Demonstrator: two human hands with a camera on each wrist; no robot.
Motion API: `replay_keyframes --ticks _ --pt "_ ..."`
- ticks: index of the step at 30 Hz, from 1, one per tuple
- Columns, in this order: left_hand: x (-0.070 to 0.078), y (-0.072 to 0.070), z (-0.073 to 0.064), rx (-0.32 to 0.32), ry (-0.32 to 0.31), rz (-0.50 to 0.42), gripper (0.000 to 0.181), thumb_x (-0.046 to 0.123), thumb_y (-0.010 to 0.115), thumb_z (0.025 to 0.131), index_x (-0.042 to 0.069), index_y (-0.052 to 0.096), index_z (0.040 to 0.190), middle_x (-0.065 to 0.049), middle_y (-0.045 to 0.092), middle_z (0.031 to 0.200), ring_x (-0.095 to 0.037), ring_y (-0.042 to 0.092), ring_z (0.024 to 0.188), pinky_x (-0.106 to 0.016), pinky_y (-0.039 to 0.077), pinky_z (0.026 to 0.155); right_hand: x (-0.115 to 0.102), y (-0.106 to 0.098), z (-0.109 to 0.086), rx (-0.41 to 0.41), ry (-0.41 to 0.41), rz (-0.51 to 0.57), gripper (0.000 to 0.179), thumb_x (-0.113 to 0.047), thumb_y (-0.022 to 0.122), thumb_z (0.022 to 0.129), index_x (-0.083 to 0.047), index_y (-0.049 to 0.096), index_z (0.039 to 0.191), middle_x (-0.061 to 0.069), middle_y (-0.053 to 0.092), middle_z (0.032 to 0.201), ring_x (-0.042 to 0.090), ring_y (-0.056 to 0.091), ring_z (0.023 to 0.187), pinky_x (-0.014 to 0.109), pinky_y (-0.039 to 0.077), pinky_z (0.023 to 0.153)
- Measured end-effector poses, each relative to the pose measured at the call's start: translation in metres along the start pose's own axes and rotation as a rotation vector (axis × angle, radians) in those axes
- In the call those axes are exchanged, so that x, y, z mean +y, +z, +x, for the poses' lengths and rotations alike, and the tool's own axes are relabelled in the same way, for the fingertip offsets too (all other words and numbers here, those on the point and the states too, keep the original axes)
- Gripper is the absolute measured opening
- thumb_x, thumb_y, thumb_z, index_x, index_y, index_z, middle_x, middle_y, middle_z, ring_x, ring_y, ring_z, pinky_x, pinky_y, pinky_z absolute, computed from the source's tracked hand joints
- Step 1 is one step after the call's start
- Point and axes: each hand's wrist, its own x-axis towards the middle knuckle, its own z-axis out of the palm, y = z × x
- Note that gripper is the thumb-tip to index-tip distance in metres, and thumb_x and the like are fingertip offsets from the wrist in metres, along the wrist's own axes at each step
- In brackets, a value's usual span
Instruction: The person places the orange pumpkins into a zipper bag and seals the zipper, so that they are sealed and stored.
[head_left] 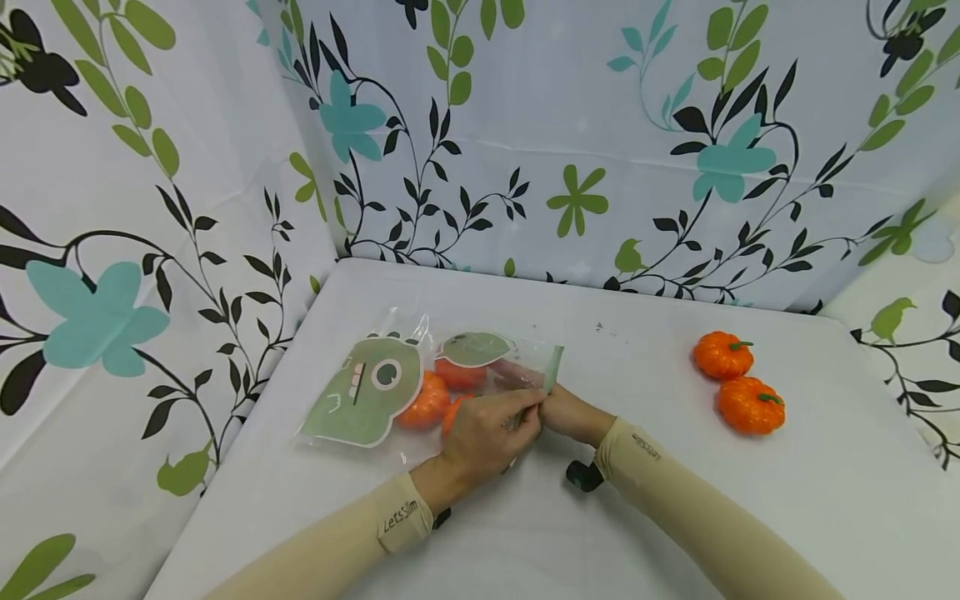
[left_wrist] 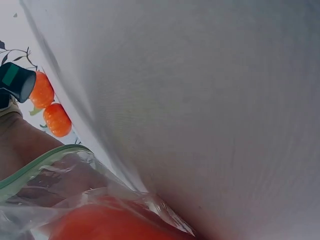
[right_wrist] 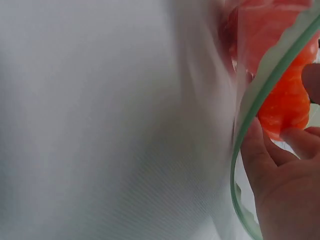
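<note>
A clear zip bag (head_left: 360, 392) with a green cartoon dinosaur print lies on the white table, its mouth to the right. Inside it are several small orange pumpkins (head_left: 424, 402), partly covered by the print. My left hand (head_left: 487, 433) pinches the green-edged mouth of the bag near its front. Through that mouth reaches my right hand (head_left: 572, 414), its fingers showing dimly through the plastic. In the right wrist view, thumb and fingers (right_wrist: 257, 150) lie around an orange pumpkin (right_wrist: 286, 102) inside the green rim (right_wrist: 272, 80).
Two more orange pumpkins (head_left: 752, 406) with green stems sit together at the right of the table (head_left: 637, 358). A white curtain (head_left: 510, 133) with leaf and flower prints hangs behind and at the sides. Dark wrist cameras (head_left: 583, 476) sit under the forearms.
</note>
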Motion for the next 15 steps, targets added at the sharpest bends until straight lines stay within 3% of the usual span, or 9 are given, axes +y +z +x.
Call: replay_keyframes --ticks 4,10,15 --pt "-0.001 0.002 0.0 0.007 0.011 0.006 0.022 0.001 0.071 0.078 0.006 0.079 0.098 -0.001 0.076 0.087 -0.011 0.068 0.066 -0.017 0.054 0.062 0.0 -0.002 0.001 -0.03 -0.036 -0.023 0.049 -0.019 0.043 0.106 -0.008 0.04 0.153 0.01 0.044 0.15 0.024 0.04 0.129 0.045 0.029 0.109" --pt "0.0 0.003 0.0 -0.014 0.011 0.0 0.022 0.0 0.07 0.079 0.005 0.078 0.099 -0.001 0.076 0.087 -0.011 0.069 0.068 -0.018 0.054 0.064 0.003 -0.006 -0.009 -0.071 -0.163 -0.01 0.061 0.003 0.045 0.097 0.0 0.031 0.157 0.015 0.03 0.162 0.036 0.032 0.146 0.056 0.03 0.114" --pt "-0.001 0.003 0.0 -0.026 0.003 -0.005 0.023 -0.001 0.07 0.079 0.005 0.078 0.101 -0.002 0.076 0.09 -0.01 0.07 0.072 -0.016 0.054 0.067 0.01 -0.023 -0.036 -0.049 -0.193 -0.101 0.063 0.009 0.06 0.088 0.005 0.043 0.149 0.016 0.046 0.153 0.034 0.048 0.136 0.051 0.041 0.108"
